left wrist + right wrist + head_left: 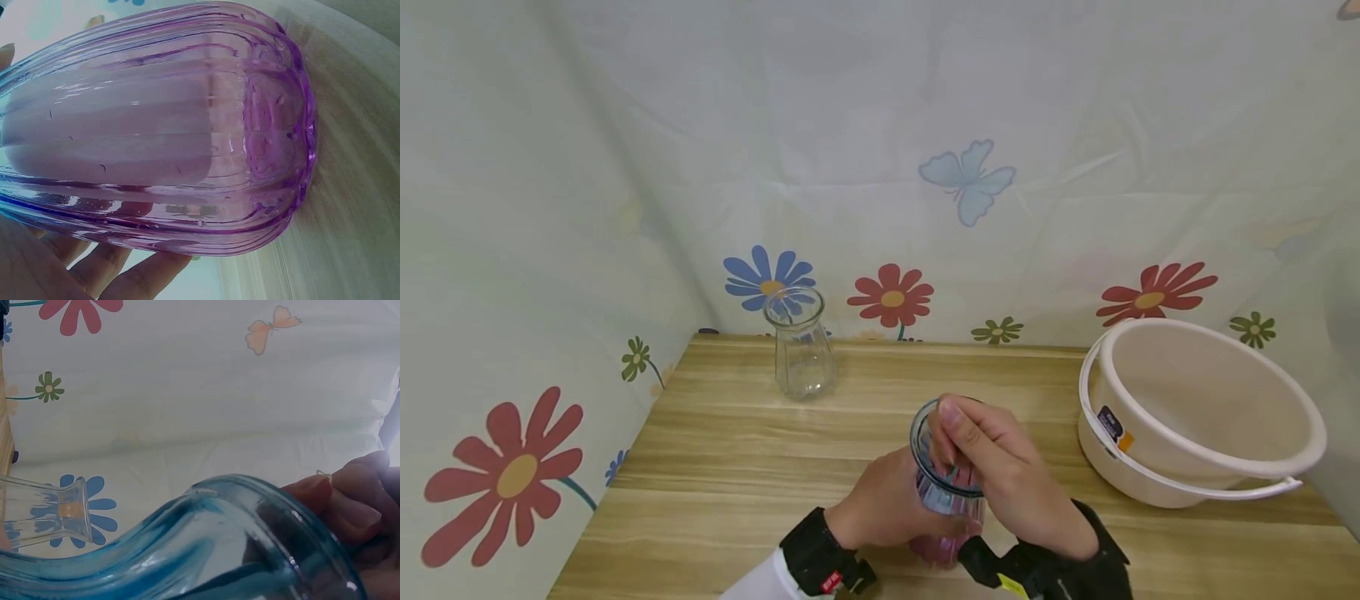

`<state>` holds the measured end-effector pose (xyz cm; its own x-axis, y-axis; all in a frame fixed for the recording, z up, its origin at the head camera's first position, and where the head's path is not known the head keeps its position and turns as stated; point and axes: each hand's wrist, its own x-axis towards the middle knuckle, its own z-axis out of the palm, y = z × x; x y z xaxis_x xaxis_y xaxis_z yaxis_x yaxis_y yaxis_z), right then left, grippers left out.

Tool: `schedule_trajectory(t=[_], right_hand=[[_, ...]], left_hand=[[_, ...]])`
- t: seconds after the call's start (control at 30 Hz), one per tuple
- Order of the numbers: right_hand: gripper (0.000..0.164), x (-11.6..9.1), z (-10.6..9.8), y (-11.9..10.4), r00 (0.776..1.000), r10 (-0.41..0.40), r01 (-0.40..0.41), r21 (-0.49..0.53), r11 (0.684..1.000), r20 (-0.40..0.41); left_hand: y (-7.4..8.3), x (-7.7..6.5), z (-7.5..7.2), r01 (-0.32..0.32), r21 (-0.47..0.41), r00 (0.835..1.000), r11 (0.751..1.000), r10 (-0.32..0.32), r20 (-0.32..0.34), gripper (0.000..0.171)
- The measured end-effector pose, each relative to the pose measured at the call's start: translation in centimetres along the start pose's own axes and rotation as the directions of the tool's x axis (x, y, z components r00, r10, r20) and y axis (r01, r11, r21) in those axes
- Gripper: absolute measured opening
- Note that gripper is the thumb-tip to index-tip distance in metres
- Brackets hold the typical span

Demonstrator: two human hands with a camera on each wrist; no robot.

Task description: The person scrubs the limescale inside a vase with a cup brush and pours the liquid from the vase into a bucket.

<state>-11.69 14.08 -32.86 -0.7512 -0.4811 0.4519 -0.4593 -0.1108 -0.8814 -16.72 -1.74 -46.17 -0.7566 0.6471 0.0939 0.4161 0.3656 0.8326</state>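
Note:
A ribbed glass vase [951,500], blue at its mouth and purple at its base, stands tilted close over the table in front of me. My left hand [891,496] grips it round the side, and in the left wrist view its fingers [147,275] curl beneath the glass. My right hand [1000,471] is at the mouth, thumb against curled fingers that dip inside the rim. Through the purple wall a pale sponge-like piece [112,134] shows inside the vase. What the right fingers pinch is mostly hidden; a thin loop [322,472] pokes out beside them.
A clear glass vase [806,358] stands at the back left of the wooden table [722,450]. On the right is a cream bucket [1180,475] with its handle lowered. A flower-printed curtain [850,150] hangs behind the table and along its sides.

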Motion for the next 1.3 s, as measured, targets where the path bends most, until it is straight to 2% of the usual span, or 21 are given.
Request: schedule_trajectory(t=[0.17, 0.4, 0.53, 0.73, 0.9, 1.03, 1.1, 1.2, 1.3], right_hand=[[0.035, 0.0, -0.1, 0.0, 1.000, 0.003, -0.003, 0.006, 1.000, 0.000], [0.035, 0.0, 0.1, 0.3, 0.999, -0.038, 0.038, 0.001, 0.999, -0.023], [0.035, 0.0, 0.2, 0.5, 0.995, -0.082, 0.082, -0.002, 0.997, -0.056], [0.035, -0.2, 0.2, 0.3, 0.980, -0.149, 0.157, 0.053, 0.986, -0.134], [0.036, -0.7, -0.1, -0.4, 0.949, -0.253, 0.274, 0.090, 0.958, -0.188], [0.037, -0.9, -0.6, -0.8, 0.895, -0.386, 0.425, 0.168, 0.889, -0.221], [0.037, -1.0, -0.9, -1.0, 0.873, -0.424, 0.470, 0.189, 0.862, -0.240], [0.037, -1.1, -1.1, -1.2, 0.861, -0.436, 0.489, 0.193, 0.851, -0.262], [0.036, -1.0, -1.0, -1.1, 0.863, -0.429, 0.483, 0.190, 0.854, -0.266]], left_hand=[[0.0, 0.0, 0.0, 0.002, 0.004, 1.000, 1.000, -0.002, 0.000, 0.070], [-0.2, 0.1, 0.1, -0.011, -0.002, 1.000, 1.000, 0.011, 0.000, 0.069], [-0.2, 0.1, 0.1, -0.006, 0.002, 1.000, 1.000, 0.006, -0.007, 0.069], [-0.3, 0.1, 0.1, 0.020, -0.007, 1.000, 1.000, -0.020, -0.014, 0.073], [-0.1, -0.1, 0.1, 0.077, -0.029, 0.997, 0.997, -0.077, 0.005, 0.075], [0.2, -0.2, -0.1, 0.122, -0.020, 0.993, 0.992, -0.122, 0.008, 0.076], [0.3, -0.2, -0.1, 0.124, -0.010, 0.992, 0.992, -0.124, -0.001, 0.078], [0.3, -0.3, -0.1, 0.117, 0.003, 0.993, 0.993, -0.117, -0.009, 0.079], [0.2, -0.3, -0.1, 0.120, -0.002, 0.993, 0.993, -0.120, -0.006, 0.080]])
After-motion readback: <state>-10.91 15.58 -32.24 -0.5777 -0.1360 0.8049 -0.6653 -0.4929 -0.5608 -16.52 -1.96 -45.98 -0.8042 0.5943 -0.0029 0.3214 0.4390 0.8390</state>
